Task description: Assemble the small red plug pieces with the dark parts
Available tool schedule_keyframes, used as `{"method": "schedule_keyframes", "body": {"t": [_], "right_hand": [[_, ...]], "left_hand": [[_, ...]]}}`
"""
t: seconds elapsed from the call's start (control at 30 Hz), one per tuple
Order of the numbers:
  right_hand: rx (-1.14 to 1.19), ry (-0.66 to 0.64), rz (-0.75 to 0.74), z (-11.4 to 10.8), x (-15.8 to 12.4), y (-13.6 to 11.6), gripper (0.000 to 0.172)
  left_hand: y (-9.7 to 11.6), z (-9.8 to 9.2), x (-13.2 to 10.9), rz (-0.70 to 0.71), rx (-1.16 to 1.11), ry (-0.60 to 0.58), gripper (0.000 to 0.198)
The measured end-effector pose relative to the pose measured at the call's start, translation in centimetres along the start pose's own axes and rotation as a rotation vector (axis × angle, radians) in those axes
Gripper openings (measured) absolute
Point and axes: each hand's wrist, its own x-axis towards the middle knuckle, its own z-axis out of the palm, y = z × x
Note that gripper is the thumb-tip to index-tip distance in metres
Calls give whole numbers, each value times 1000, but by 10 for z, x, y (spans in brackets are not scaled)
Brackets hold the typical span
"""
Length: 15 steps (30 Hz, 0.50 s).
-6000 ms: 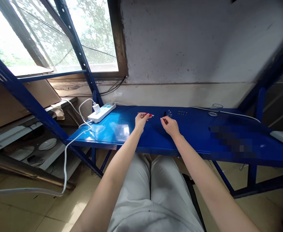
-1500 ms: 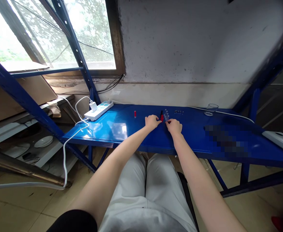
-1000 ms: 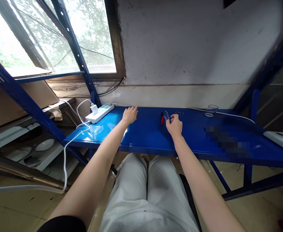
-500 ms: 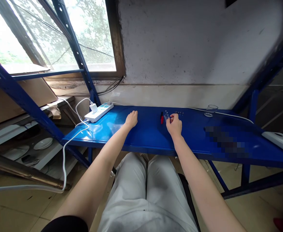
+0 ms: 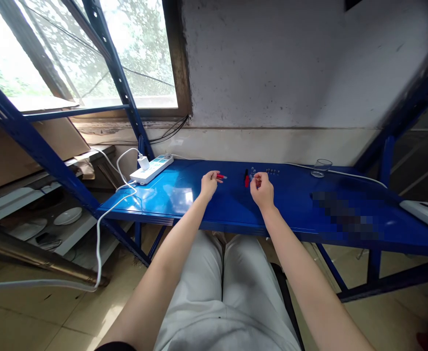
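Observation:
In the head view, my left hand (image 5: 209, 185) is closed around a slim red thing with a clear tip (image 5: 221, 176), which points to the right just above the blue tabletop. My right hand (image 5: 262, 189) has its thumb and fingers pinched together beside a few small clear pieces (image 5: 252, 170); whatever is between its fingertips is too small to make out. Just left of that hand lies a red and black object (image 5: 246, 179). Beyond my right hand, several tiny pieces (image 5: 272, 171) sit in rows on the table.
A white power strip (image 5: 151, 169) with a plug and cable is at the table's left end. A clear glass (image 5: 321, 167) stands at the back right, near a blurred dark object (image 5: 345, 214). Blue shelf posts (image 5: 114, 73) rise at the left, by the window.
My left hand has moved right, and the red thing with the clear tip now shows in it. My right hand has stayed almost in place beside the clear pieces.

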Motion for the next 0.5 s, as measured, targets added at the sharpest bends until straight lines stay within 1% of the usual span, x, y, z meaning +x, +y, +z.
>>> {"method": "schedule_keyframes", "body": {"t": [0.07, 0.13, 0.2, 0.33, 0.5], "right_hand": [[1, -16, -65, 2, -2, -1, 22], [-7, -44, -143, 5, -3, -3, 22], [-37, -104, -201, 8, -4, -6, 23], [-102, -253, -258, 13, -5, -14, 27], [-179, -361, -255, 14, -6, -20, 33]], "left_hand": [[2, 5, -11, -18, -132, -14, 28], [3, 4, -18, -34, -188, -21, 28], [4, 1, -23, -42, -214, -42, 28], [3, -3, -25, -18, -293, -165, 27], [3, -2, -27, -14, -372, -313, 32]]}}
